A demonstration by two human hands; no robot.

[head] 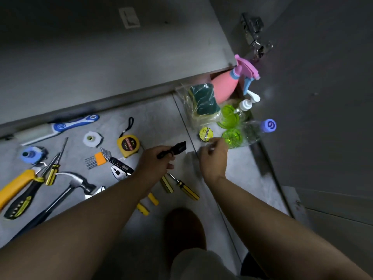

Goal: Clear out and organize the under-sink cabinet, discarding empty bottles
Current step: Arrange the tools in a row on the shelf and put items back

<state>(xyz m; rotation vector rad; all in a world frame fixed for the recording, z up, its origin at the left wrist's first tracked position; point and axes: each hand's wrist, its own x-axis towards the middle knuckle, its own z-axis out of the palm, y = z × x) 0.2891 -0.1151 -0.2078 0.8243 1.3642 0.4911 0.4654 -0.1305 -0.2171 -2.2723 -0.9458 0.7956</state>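
While my left hand [155, 160] grips a black tool [172, 150], my right hand [214, 156], blurred, grip unclear, hovers near the clear bottle [255, 131] on the floor [161, 118]; sorting, I judge, so checking that bottle comes next.

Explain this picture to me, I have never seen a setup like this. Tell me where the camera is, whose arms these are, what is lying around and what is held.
There is no machine here. A person wears one wide-angle camera on the head, and it looks down at their own two bare arms.

Tools lie on the grey floor: a yellow tape measure, an orange hex key set, a hammer and yellow-and-black screwdrivers.

Further right are a pink spray bottle, a white pump bottle, a clear bottle with a purple cap, wrapped sponges and a yellow tape roll.

The left hand grips a small black tool, too blurred to name. The right hand hovers near the tape roll. Whether it pinches anything is unclear.
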